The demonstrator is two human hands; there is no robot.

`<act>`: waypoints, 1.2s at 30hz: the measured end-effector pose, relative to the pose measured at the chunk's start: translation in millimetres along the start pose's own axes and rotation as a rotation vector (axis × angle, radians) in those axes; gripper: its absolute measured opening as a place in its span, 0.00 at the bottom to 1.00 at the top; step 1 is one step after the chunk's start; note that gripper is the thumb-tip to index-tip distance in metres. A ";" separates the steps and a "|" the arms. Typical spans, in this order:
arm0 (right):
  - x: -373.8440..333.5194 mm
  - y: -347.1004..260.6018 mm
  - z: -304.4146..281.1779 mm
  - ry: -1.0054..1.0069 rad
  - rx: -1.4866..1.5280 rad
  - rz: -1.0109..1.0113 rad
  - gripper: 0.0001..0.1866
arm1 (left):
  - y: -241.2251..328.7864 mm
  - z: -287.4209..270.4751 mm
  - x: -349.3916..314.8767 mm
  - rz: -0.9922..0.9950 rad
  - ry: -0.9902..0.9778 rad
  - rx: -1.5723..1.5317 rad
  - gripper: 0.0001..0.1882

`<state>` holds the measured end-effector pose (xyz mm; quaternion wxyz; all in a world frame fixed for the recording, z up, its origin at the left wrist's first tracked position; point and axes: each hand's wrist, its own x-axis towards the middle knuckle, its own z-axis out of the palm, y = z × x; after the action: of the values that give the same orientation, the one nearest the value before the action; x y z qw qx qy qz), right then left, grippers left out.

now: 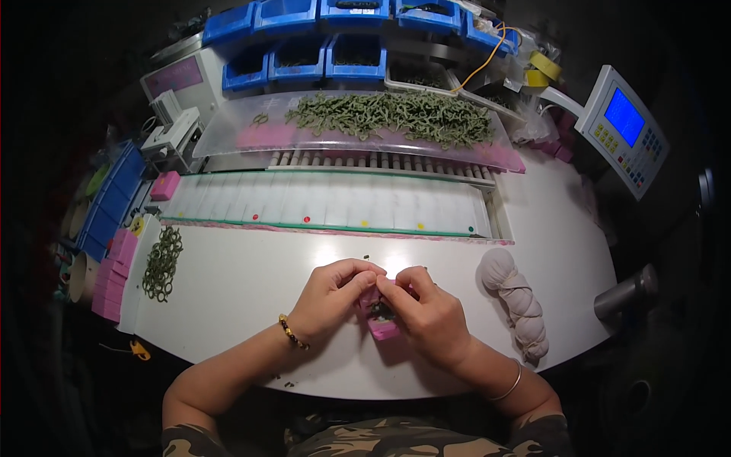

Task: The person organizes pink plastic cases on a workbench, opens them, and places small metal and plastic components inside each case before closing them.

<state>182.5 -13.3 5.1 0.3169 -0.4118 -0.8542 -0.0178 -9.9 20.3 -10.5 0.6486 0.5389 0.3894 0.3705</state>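
Note:
A small pink box (pixel 385 330) with dark green pieces (pixel 381 310) inside lies between my hands at the front of the white table. My left hand (pixel 329 295) reaches in from the left, its thumb and fingers pinched together at the box's far edge. From the other side, my right hand (pixel 435 318) is closed at the same edge, thumb toward the left fingertips and fingers curled over the box's right side. The fingertips almost meet. Whether anything besides the box edge is between them is hidden.
Green ring-shaped pieces (pixel 162 264) lie at left beside stacked pink boxes (pixel 115 276). Beyond the hands are a white segmented conveyor (pixel 335 199) and a clear tray (pixel 228 131) heaped with green pieces. A twisted white cloth bundle (pixel 518 308) and a control panel (pixel 626 131) are at right.

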 end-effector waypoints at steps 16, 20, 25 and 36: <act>-8.5 -3.8 0.5 -0.018 0.022 0.004 0.10 | -12.9 1.8 10.0 -0.069 0.129 -0.105 0.13; -14.1 -6.1 0.8 0.020 0.048 -0.008 0.09 | -13.2 3.4 10.1 -0.073 0.186 -0.146 0.12; 0.7 0.9 -8.5 0.240 0.417 0.169 0.07 | -17.5 17.0 10.7 0.148 0.297 0.001 0.08; 36.9 32.9 -19.4 0.202 1.288 0.754 0.08 | 7.3 16.3 -5.3 0.151 0.041 0.009 0.18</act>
<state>199.3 28.2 33.5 0.5567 -0.4057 -0.4635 0.5574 2.2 9.9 -0.8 0.6083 0.5619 0.3626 0.4275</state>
